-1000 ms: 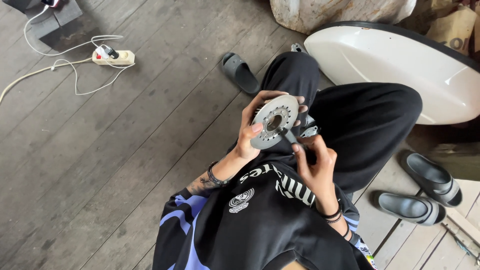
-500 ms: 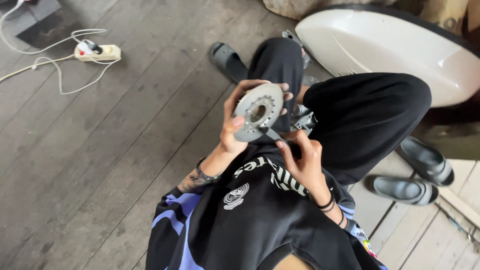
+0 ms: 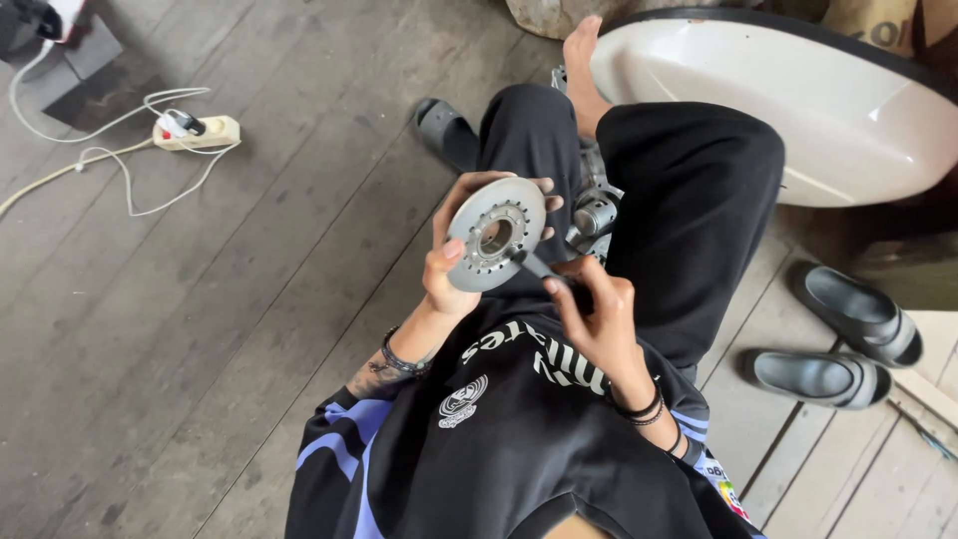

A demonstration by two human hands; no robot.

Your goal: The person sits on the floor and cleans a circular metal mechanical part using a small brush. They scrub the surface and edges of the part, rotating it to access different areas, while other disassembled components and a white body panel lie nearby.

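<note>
The person sits on a grey wooden plank floor (image 3: 200, 329) with legs in black trousers drawn up, and both hands are raised over the lap. The left hand (image 3: 454, 255) is wrapped around a round grey metal disc with a toothed centre hole (image 3: 496, 236), thumb pressed on the near face at the lower left rim and fingertips curling over the far upper edge, so the disc is held up in the air, tilted with its face toward the camera. The right hand (image 3: 591, 314) is closed around a slim dark metal tool (image 3: 539, 266), whose tip touches the disc just below and right of the centre hole. Between the knees, just behind the disc, sits a grey metal machine part with a short round cylinder (image 3: 596, 215), resting low by the legs. A bare foot shows at the top, touching the edge of a large white curved panel with a black rim (image 3: 798, 100) that lies to the right. 1 grey rubber slipper (image 3: 444, 128) lies on the floor by the left knee, and 2 more grey slippers (image 3: 838, 344) lie to the right, well apart from the hands. At the far left a cream power strip with white cables (image 3: 195, 130) rests on the planks.
</note>
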